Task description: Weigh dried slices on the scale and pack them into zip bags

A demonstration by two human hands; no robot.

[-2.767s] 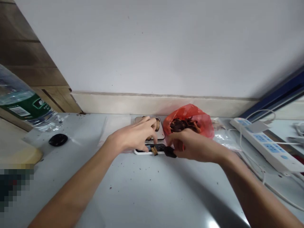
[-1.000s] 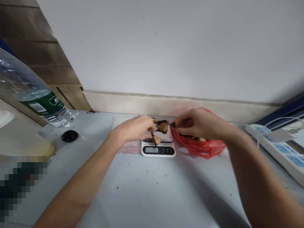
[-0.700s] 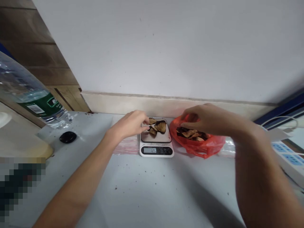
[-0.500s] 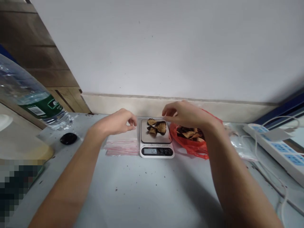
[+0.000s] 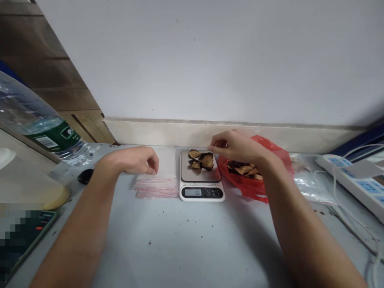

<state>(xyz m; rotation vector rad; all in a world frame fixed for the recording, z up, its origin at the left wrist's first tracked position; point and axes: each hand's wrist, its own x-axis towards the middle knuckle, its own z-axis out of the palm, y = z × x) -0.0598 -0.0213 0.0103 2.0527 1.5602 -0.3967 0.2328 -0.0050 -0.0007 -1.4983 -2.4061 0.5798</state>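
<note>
Lying on the plate of a white digital kitchen scale [image 5: 187, 176], a small group of brown dried slices with dark rims [image 5: 207, 161] sits toward the far side, the pieces close together and some overlapping. The scale rests flat on a pale blue-grey table [image 5: 168, 252], and its lit display [image 5: 193, 193] seems to read 10.8, though the last digit is not sharp.

To the left of the scale, just beside it, lies a stack of clear zip bags with pinkish-red seal lines [image 5: 157, 192]. The left hand [image 5: 139, 160] is over the left part of that stack, fingers curled and bent down toward the thumb, the tips close together; whether they grip or touch a bag I cannot tell.

The right hand [image 5: 229, 145] hangs over the far right corner of the scale and the edge of an open red plastic bag [image 5: 274, 152], its fingers loosely bent and parted from the thumb. More dried slices [image 5: 244, 170] fill the red bag, just right of the scale, partly hidden by the right forearm.

Farther right are a clear plastic bag [image 5: 315, 188] and a white power strip with blue sockets [image 5: 354, 180]. At the left stand a green-labelled water bottle [image 5: 58, 136] and, nearer, a pale translucent container [image 5: 30, 180].
</note>
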